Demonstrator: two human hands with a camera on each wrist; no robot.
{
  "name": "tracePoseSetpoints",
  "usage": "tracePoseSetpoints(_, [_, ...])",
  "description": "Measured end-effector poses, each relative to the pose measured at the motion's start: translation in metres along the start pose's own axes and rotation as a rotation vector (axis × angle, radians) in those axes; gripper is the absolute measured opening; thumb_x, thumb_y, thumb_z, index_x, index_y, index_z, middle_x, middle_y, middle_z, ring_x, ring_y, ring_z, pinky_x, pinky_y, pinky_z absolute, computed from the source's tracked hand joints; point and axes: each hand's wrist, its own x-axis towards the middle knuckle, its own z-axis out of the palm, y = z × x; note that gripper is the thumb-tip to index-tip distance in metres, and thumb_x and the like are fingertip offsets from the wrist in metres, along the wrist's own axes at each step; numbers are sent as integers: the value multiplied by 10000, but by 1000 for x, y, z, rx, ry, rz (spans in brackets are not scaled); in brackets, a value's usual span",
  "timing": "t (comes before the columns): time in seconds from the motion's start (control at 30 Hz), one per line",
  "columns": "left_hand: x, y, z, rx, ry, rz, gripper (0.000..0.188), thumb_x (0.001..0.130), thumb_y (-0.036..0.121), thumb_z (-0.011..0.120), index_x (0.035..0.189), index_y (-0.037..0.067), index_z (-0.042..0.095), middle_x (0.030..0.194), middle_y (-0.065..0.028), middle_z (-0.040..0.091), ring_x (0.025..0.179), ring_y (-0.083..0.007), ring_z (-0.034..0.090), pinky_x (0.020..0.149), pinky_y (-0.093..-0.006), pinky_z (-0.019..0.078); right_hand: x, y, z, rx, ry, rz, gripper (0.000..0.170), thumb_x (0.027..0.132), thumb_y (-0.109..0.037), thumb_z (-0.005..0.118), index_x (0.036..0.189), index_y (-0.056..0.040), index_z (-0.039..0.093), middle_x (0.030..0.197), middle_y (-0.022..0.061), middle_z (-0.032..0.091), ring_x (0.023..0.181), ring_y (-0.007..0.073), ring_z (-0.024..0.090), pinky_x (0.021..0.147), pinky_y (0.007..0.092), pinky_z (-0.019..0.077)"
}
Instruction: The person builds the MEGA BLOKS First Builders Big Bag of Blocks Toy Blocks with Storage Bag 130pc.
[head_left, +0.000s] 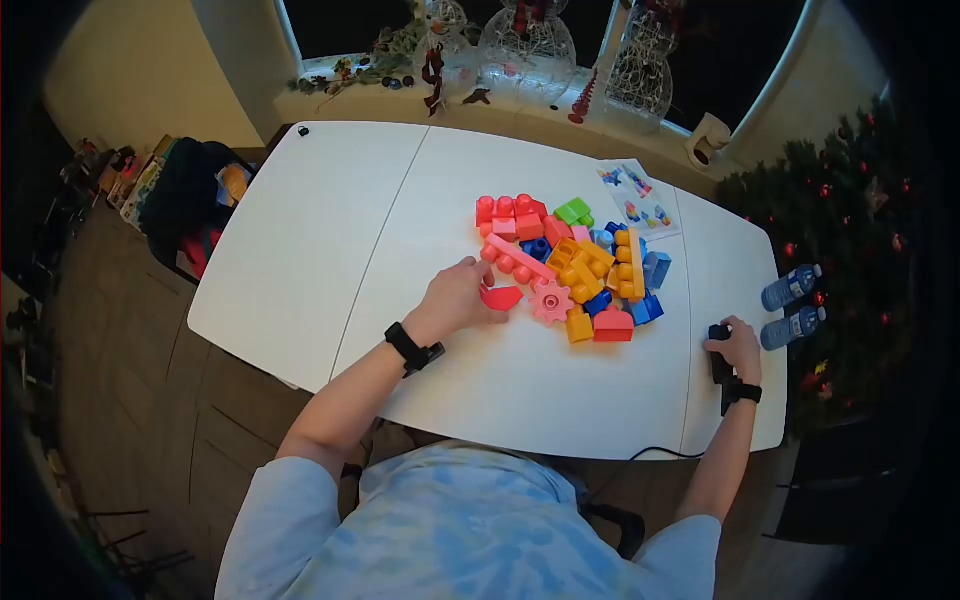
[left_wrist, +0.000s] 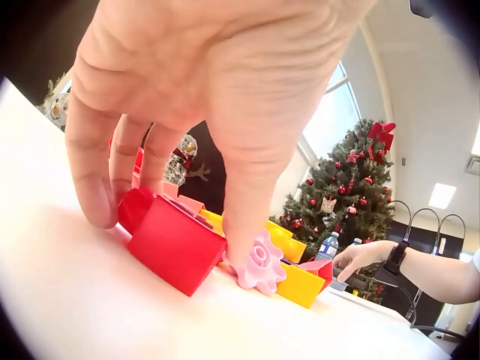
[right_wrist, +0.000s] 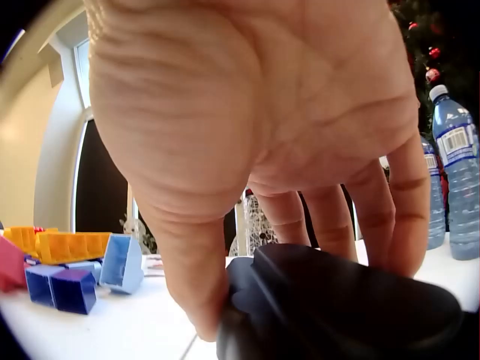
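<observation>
My left hand [head_left: 455, 300] is at the near-left edge of a pile of toy building blocks. Its fingers and thumb straddle a red block [left_wrist: 176, 247] on the white table, with fingertips against one end and the thumb by the other. Just right of that block lies a pink gear-shaped piece [head_left: 550, 302], and behind it a long pink studded block [head_left: 517, 260]. At the table's right side my right hand [head_left: 738, 350] grips a smooth black object [right_wrist: 337, 300] from above, thumb on one side and fingers on the other; its kind I cannot tell.
Yellow blocks [head_left: 580, 268], blue blocks [head_left: 657, 270] and a green block [head_left: 574, 212] fill the pile. A printed sheet [head_left: 640, 198] lies behind it. Two water bottles [head_left: 792, 288] are by the right edge, near my right hand. A black cable [head_left: 665, 452] crosses the front edge.
</observation>
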Motion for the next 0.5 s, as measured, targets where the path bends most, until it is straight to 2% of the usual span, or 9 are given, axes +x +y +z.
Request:
tracePoseSetpoints(0.07, [-7,5,-8,82,-15,-99,538,649,357,891,1001,31,646,993,-129,644,879,-309,684,798,-396,570,7,-2,3,-21,-46,48,619,650,-312,876,1186,-57,701,1125,188,743,1032,344,718,904,430,579])
tracePoseSetpoints(0.2, [-19,-8,-24,91,30,-168,544,617,369,910,935,39,617,953,-119,630,822,-295,663,749,-400,556,18,-1,9,-123,-117,71,626,648,-299,892,1192,-61,695,1179,168,729,1076,337,704,923,436,571])
tracePoseSetpoints(0.23, [-22,-7,-30,81,44,-174,483,633,322,890,904,45,600,948,-121,617,817,-306,665,735,-411,558,21,-6,3,-149,-156,93,626,655,-293,897,1199,-62,691,1191,165,725,1086,334,700,926,441,569])
tracePoseSetpoints(0.27, [-24,-9,-36,72,60,-180,426,650,274,870,872,52,583,942,-123,605,811,-318,666,720,-423,560,26,-13,-1,-151,-148,87,626,655,-293,897,1199,-62,691,1191,165,725,1086,334,700,926,441,569])
tracePoseSetpoints(0.3, [-26,-14,-38,70,69,-181,426,650,274,870,872,52,583,942,-123,605,811,-318,666,720,-423,560,31,-22,-5,-172,-40,29,614,673,-282,898,1209,-65,689,1190,167,725,1087,333,699,920,442,570])
tracePoseSetpoints(0.37, [-30,-25,-38,92,143,-106,329,720,215,830,852,52,577,943,-117,620,782,-311,647,704,-400,546,34,-69,-27,-132,119,-88,566,748,-233,874,1251,-67,676,1192,173,723,1096,325,695,915,432,569])
tracePoseSetpoints(0.5, [-34,-20,-34,93,191,-74,224,772,139,775,866,51,591,965,-109,625,807,-308,674,740,-407,562,41,-203,-71,191,195,-443,501,811,-206,822,1264,-51,671,1181,171,715,1102,330,681,932,424,551])
